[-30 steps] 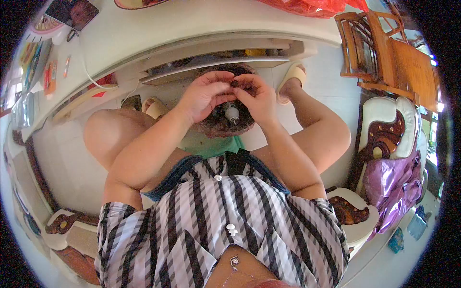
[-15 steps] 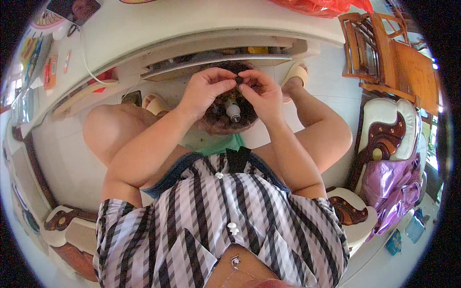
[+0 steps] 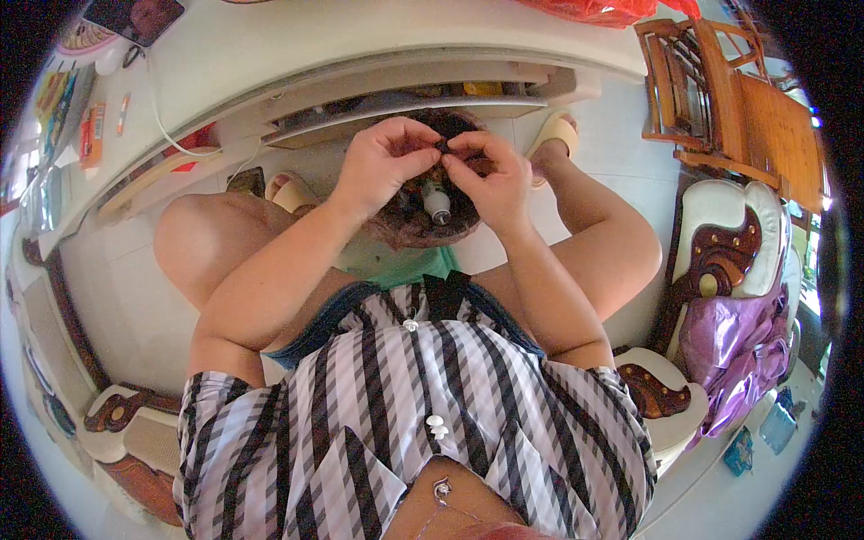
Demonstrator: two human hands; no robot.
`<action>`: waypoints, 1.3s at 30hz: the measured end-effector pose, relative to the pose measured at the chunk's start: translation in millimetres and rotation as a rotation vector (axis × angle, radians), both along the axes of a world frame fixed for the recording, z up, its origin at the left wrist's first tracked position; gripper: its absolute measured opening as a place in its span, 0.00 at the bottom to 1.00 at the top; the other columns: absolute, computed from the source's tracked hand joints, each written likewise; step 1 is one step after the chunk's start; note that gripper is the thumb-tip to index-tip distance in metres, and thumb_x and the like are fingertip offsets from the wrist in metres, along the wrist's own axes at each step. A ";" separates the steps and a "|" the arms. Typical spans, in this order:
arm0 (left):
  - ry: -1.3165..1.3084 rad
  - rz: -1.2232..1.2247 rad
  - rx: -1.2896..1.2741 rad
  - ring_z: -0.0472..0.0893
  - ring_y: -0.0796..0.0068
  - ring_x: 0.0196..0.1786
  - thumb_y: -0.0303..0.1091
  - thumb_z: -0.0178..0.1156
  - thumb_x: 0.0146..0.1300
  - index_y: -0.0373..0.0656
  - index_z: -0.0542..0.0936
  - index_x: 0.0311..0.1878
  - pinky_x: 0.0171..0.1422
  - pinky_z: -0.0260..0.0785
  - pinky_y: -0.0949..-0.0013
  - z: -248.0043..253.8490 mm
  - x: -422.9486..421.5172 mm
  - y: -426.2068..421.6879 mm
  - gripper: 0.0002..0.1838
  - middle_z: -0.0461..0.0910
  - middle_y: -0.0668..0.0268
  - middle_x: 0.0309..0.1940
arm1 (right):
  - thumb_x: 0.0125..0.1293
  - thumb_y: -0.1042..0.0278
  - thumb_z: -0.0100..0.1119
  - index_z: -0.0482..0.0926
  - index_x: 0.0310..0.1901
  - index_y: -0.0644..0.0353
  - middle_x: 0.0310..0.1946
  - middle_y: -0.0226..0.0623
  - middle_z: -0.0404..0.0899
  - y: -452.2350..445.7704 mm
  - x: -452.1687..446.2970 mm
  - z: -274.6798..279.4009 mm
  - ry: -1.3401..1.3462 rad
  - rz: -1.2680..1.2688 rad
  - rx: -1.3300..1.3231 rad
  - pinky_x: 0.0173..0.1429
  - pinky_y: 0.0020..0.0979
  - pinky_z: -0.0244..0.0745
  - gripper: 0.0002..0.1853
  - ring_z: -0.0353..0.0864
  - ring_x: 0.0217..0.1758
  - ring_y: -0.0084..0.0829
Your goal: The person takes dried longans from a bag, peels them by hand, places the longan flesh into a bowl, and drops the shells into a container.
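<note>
My left hand (image 3: 382, 166) and my right hand (image 3: 497, 173) meet over a dark round bin (image 3: 405, 236) between my feet. Thumb and fingers of each hand pinch a small dark piece (image 3: 442, 147). Its kind is too small to make out. Inside the bin, just below my fingertips, lies a white bottle (image 3: 436, 203) with a dark nozzle end, on top of dark bits. My hands and wrists hide part of the bin.
Ahead runs a white table (image 3: 297, 45) with a drawer (image 3: 405, 115) beneath. A green item (image 3: 423, 265) lies before the bin. Wooden chairs (image 3: 765, 108) stand at right, above a carved seat (image 3: 720, 238) with purple fabric (image 3: 729, 342). A white cable (image 3: 162, 117) hangs at left.
Both hands stay together, shifted very slightly left, and the fingertips have turned a little around the dark piece. The bin appears slightly shifted in view.
</note>
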State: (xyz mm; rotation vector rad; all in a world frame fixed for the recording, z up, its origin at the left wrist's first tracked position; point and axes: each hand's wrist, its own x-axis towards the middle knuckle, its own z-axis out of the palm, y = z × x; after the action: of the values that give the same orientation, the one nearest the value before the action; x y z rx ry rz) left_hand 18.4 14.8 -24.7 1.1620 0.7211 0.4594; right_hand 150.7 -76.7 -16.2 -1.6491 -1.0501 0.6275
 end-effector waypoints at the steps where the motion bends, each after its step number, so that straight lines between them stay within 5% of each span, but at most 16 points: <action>1: 0.034 -0.018 0.083 0.74 0.83 0.32 0.25 0.62 0.51 0.40 0.77 0.37 0.39 0.67 0.79 2.9 -0.4 0.6 0.09 0.78 0.70 0.29 | 0.45 0.75 0.62 0.78 0.31 0.61 0.27 0.35 0.77 -0.4 -0.6 0.0 0.006 -0.007 0.001 0.34 0.25 0.72 0.08 0.77 0.29 0.27; 7: 0.157 -0.048 0.312 0.74 0.84 0.30 0.26 0.62 0.49 0.40 0.78 0.34 0.36 0.68 0.78 5.3 -2.9 -1.6 0.08 0.78 0.71 0.28 | 0.46 0.78 0.61 0.78 0.33 0.62 0.28 0.34 0.79 -0.2 1.1 -0.1 -0.182 0.078 0.069 0.35 0.22 0.73 0.10 0.78 0.29 0.23; 11: 0.212 -0.053 0.446 0.75 0.83 0.30 0.26 0.63 0.47 0.40 0.78 0.33 0.37 0.69 0.77 3.1 -5.6 -4.2 0.08 0.79 0.69 0.28 | 0.43 0.75 0.62 0.78 0.31 0.62 0.26 0.37 0.78 -2.1 -0.3 0.2 -0.346 0.089 0.049 0.33 0.26 0.73 0.10 0.78 0.28 0.30; 14: -0.044 -0.089 0.721 0.77 0.81 0.30 0.27 0.63 0.46 0.40 0.78 0.33 0.36 0.69 0.76 -7.1 -14.3 0.7 0.08 0.79 0.68 0.27 | 0.42 0.76 0.63 0.78 0.30 0.63 0.27 0.36 0.78 -8.4 4.6 -10.5 -0.561 0.146 -0.026 0.34 0.23 0.73 0.10 0.79 0.28 0.27; 16: 0.152 -0.045 0.628 0.77 0.81 0.31 0.27 0.62 0.46 0.39 0.79 0.31 0.36 0.69 0.76 3.9 -8.6 -5.2 0.08 0.79 0.67 0.27 | 0.42 0.75 0.63 0.79 0.31 0.62 0.26 0.35 0.79 -8.5 5.6 -8.6 -0.510 0.179 0.009 0.32 0.26 0.74 0.10 0.78 0.27 0.28; 19: 0.230 -0.032 0.502 0.76 0.81 0.30 0.27 0.61 0.46 0.38 0.78 0.29 0.36 0.68 0.76 11.5 -5.8 -5.8 0.06 0.79 0.68 0.25 | 0.44 0.76 0.62 0.79 0.32 0.63 0.26 0.33 0.79 -5.4 -5.1 -3.3 0.124 -0.001 -0.091 0.32 0.24 0.73 0.10 0.77 0.27 0.23; 28: -0.065 -0.020 -0.163 0.74 0.81 0.31 0.24 0.59 0.50 0.38 0.76 0.33 0.40 0.67 0.77 -2.0 -8.7 -1.9 0.05 0.76 0.70 0.26 | 0.47 0.76 0.61 0.76 0.32 0.67 0.27 0.38 0.78 -4.4 3.4 -14.7 0.959 0.055 -0.102 0.35 0.23 0.72 0.09 0.76 0.28 0.22; 31: -0.123 0.013 -0.259 0.75 0.81 0.32 0.23 0.59 0.51 0.37 0.76 0.34 0.41 0.67 0.77 2.9 -4.4 -3.1 0.06 0.77 0.68 0.29 | 0.48 0.77 0.60 0.77 0.32 0.66 0.27 0.36 0.79 -4.5 2.5 -14.8 0.920 0.036 -0.082 0.36 0.22 0.72 0.08 0.76 0.29 0.22; 33: -0.129 0.014 -0.329 0.75 0.81 0.33 0.23 0.60 0.51 0.37 0.76 0.35 0.42 0.67 0.77 10.6 -1.5 -3.9 0.06 0.77 0.68 0.30 | 0.49 0.77 0.60 0.77 0.32 0.65 0.28 0.33 0.79 -3.3 3.9 -10.7 0.597 0.056 -0.051 0.37 0.22 0.72 0.07 0.77 0.29 0.22; 39: 0.058 -0.069 0.027 0.76 0.79 0.33 0.24 0.61 0.50 0.38 0.77 0.34 0.40 0.68 0.76 9.7 -5.7 0.4 0.07 0.78 0.67 0.28 | 0.46 0.74 0.63 0.79 0.33 0.61 0.28 0.32 0.79 -2.1 5.0 2.9 0.169 0.102 -0.056 0.37 0.22 0.72 0.09 0.77 0.30 0.21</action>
State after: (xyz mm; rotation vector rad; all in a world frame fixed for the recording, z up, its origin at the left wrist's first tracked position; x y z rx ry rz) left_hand 12.7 15.2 -15.1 1.2260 0.7243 0.3794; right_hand 155.7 -78.8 -13.3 -1.5683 -1.0052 0.8551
